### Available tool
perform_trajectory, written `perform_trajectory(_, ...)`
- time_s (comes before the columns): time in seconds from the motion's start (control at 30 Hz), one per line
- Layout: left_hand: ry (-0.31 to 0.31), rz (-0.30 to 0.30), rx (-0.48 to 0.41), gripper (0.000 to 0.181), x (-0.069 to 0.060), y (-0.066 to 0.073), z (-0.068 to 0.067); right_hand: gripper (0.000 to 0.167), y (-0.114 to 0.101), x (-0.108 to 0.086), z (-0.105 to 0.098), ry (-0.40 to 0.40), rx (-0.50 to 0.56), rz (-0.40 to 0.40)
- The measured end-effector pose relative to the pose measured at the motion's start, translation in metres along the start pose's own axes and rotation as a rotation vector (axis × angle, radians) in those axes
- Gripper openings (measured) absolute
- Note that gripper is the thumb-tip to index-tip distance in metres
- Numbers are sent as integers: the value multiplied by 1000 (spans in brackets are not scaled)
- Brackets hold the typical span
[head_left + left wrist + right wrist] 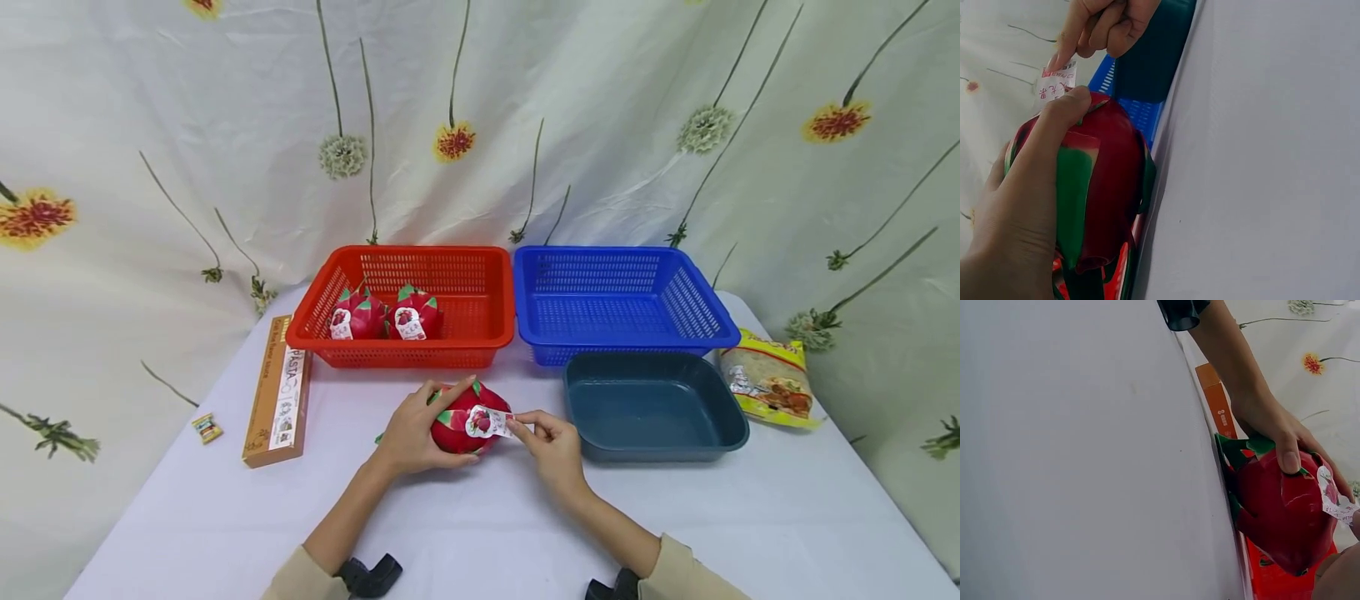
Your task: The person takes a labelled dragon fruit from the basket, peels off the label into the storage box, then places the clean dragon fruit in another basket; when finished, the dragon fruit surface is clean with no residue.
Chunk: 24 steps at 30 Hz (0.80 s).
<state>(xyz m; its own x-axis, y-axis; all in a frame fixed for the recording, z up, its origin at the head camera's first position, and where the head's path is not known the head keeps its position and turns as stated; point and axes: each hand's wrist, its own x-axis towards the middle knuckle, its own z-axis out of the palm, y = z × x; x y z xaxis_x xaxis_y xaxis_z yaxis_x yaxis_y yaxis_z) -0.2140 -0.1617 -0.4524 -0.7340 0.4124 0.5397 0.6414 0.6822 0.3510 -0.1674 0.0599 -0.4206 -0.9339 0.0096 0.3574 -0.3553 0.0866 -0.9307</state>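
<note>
A red dragon fruit [456,432] with green scales lies on the white table in front of the red basket. My left hand [415,429] grips it from the left, thumb on the near side and fingers over the far side. A white label [489,422] printed with a fruit picture sits on its right side, with one end standing off the skin. Thumb and fingertips of my right hand [553,450] pinch that loose end. In the left wrist view the label [1057,84] sticks out past the fruit [1107,169]. The right wrist view shows my left thumb on the fruit [1285,500].
Two labelled dragon fruits [367,318] sit in the red basket [405,357]. Beside it stand a blue basket [626,342] and a dark teal tub [652,454]. A pasta box [273,400] and a small packet [207,428] lie left, a yellow food bag [772,379] right.
</note>
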Motion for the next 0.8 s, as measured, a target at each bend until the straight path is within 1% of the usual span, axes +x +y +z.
perform_trajectory(0.13,-2,16,21,97,2,3,3,6,-6,-4,-4,5,2,24)
perform_trajectory(0.17,-2,17,23,97,3,4,3,6,-7,-5,-6,3,4,22)
perform_trajectory(0.23,-6,21,27,98,3,5,5,6,-8,-8,-9,-19,4,-5)
perform_trajectory(0.27,-9,19,28,99,3,5,5,6,-7,-9,-11,-32,5,-31)
perform_trajectory(0.37,-9,-4,21,99,4,4,3,6,-6,-9,-25,-67,29,-148)
perform_trajectory(0.43,-5,-25,12,99,3,2,1,7,-7,-4,-40,-80,33,-233)
perform_trajectory(0.5,-4,-46,0,99,3,0,-1,9,-9,3,-58,-74,11,-308)
perform_trajectory(0.57,-11,-59,-12,100,2,-2,-2,11,-11,11,-77,-62,-54,-342)
perform_trajectory(0.6,-16,-63,-19,100,2,-2,-2,9,-1,16,-89,-65,-52,-367)
perform_trajectory(0.63,-20,-68,-23,100,2,-2,-2,9,-1,20,-98,-51,-96,-369)
perform_trajectory(0.73,-27,-87,-36,100,2,-2,-3,7,-2,30,-127,-27,-262,-339)
perform_trajectory(0.8,-31,-100,-40,100,3,-1,-2,7,-2,37,-145,-43,-381,-305)
